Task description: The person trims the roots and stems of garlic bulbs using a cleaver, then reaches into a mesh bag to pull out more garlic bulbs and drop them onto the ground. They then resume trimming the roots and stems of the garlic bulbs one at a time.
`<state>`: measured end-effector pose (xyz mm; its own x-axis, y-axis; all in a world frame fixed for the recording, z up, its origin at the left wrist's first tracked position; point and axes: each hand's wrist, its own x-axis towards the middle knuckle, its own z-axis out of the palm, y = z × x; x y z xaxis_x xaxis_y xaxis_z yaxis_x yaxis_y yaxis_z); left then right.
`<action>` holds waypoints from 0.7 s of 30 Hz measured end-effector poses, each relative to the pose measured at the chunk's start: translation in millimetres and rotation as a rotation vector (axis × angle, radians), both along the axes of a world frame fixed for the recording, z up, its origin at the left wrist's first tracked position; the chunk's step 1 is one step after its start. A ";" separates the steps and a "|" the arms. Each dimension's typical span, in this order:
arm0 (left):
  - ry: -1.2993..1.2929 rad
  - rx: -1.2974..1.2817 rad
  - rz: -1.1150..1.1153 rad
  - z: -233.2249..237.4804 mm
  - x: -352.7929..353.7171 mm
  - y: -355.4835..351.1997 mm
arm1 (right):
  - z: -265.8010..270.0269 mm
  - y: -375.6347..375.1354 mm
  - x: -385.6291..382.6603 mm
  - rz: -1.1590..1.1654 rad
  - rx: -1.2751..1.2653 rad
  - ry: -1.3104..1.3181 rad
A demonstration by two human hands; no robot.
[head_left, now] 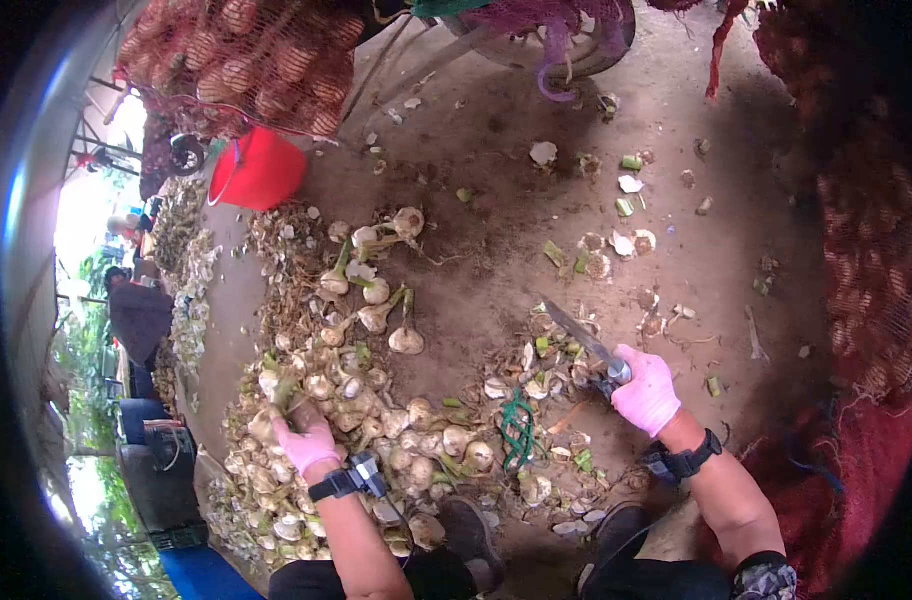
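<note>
My right hand (646,392), in a pink glove, is closed around the handle of a knife (584,332), whose blade points up and to the left above the ground. At the lower left, my left hand (306,440), also pink-gloved, is at the pile of garlic bulbs (376,420). Its fingertips are blurred over the bulbs and a stem, so what they hold is unclear. Loose garlic bulbs with green stems (406,335) lie just above the pile. A green net string (517,430) lies between my hands among scraps.
A red bucket (259,170) stands at the upper left beside full mesh sacks (246,65). More red mesh sacks (871,270) line the right side. A wheel (576,40) is at the top. Cut stems (624,207) litter the ground. Another person (139,310) is at the far left.
</note>
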<state>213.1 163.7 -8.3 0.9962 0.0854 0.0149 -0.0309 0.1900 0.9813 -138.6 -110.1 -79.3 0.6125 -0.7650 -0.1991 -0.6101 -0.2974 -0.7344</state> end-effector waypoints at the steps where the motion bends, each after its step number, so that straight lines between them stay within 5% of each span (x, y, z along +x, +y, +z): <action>1: 0.262 -0.462 0.052 6.3 3.8 -1.8 | -2.0 -0.9 2.0 -0.002 0.042 -0.019; 3: -0.326 1.284 -0.333 -2.7 -28.8 -32.5 | -2.7 0.3 9.4 -0.005 0.063 -0.038; 7: 0.028 0.694 -0.372 -79.0 -21.9 -110.0 | 1.5 3.7 13.2 0.056 0.081 -0.008; 9: -0.277 1.350 -0.331 -107.5 -9.7 -121.3 | -0.3 5.2 8.9 0.045 0.055 -0.044; 11: -0.440 1.413 -0.365 -122.3 -3.6 -119.3 | -18.8 4.3 -0.7 0.014 -0.009 -0.061; 13: -0.178 1.339 -0.622 -113.1 -3.3 -119.5 | -7.0 2.0 2.7 0.012 0.032 -0.067; 14: -0.277 1.440 -0.738 -113.3 3.0 -107.1 | -9.1 3.1 2.2 -0.006 0.069 -0.042; 17: -0.530 1.701 -1.112 -39.5 4.6 -74.0 | -10.3 3.6 5.3 -0.005 0.086 -0.033; 19: -0.280 1.862 -1.578 25.2 29.6 -61.0 | -10.1 2.4 10.8 -0.029 0.143 -0.013; 20: 0.294 2.035 -1.647 47.0 46.5 -64.1 | -13.5 3.3 15.5 -0.023 0.151 -0.017; 21: 0.279 2.148 -1.740 58.1 66.0 -55.9 | -18.6 3.5 21.2 -0.038 0.157 -0.075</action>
<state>279.1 107.8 49.8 0.2393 -0.1565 -0.9582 -0.8202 -0.5608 -0.1132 -117.4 -106.6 -97.9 0.6016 -0.7510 -0.2723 -0.5603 -0.1537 -0.8139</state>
